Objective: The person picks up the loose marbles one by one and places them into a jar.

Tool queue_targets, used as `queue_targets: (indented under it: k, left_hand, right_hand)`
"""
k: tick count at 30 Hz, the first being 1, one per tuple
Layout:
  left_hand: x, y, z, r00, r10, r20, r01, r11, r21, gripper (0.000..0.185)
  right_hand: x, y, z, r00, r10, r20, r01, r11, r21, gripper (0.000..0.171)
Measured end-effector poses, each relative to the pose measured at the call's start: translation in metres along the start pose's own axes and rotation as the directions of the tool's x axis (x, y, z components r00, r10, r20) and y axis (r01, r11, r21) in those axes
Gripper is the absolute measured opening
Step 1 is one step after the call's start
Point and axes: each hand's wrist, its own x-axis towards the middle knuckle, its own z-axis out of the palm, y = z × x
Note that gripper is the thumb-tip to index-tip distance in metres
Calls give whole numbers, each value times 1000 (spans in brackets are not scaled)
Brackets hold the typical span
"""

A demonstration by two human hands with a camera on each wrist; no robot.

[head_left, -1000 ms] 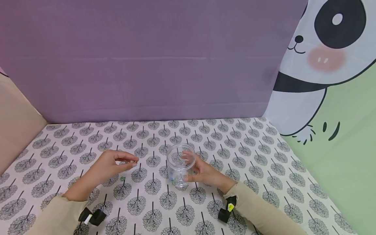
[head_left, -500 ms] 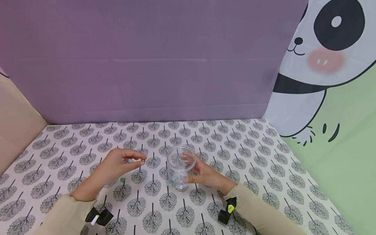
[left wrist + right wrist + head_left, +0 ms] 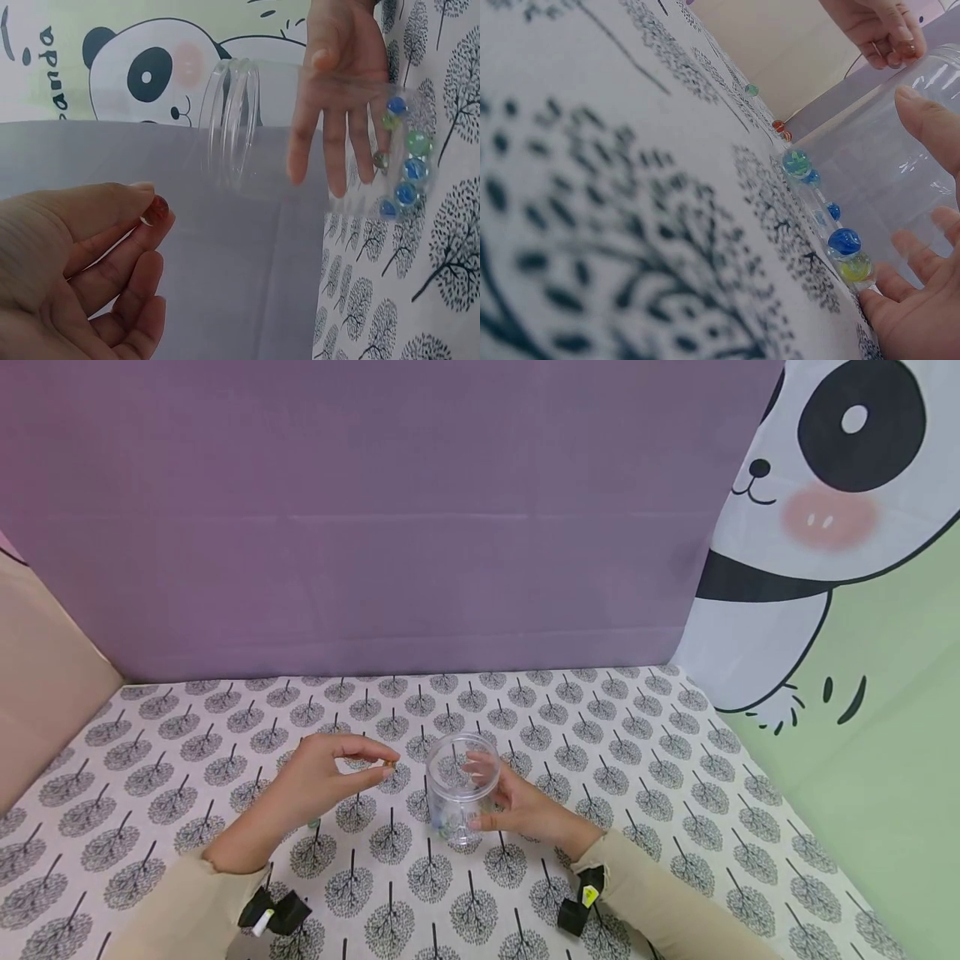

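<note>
Left hand (image 3: 318, 781) pinches one glossy reddish marble (image 3: 156, 209); right hand (image 3: 525, 806), fingers spread, cups the clear round plastic jar (image 3: 459, 785) holding several glass marbles (image 3: 405, 193).

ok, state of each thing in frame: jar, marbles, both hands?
Clear plastic jar: upright on the tree-print cloth, no lid on, mouth open.
Glass marbles in the jar: lying at its bottom.
Small reddish marble: pinched, off the cloth.
Left hand: pinches that marble.
Right hand: holds the jar's side.
Green marble: loose on the cloth.
</note>
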Motion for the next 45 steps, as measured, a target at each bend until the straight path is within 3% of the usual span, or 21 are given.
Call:
queue_targets:
  k: [13,32,45]
  left_hand:
    - [10,12,8,994,107,1,-106,993,-56,19]
    - [31,19,34,985,167,51,-163,984,-77,16]
    - [36,17,42,990,129,54,-123,987,-107,16]
  right_hand:
    - [0,3,-1,1000,-2,11,2,1000,9,91]
    - [1,4,-3,999,-29,27,29,1000,5,90]
    - [1,3,-2,1000,2,17,-2,1000,-2,89]
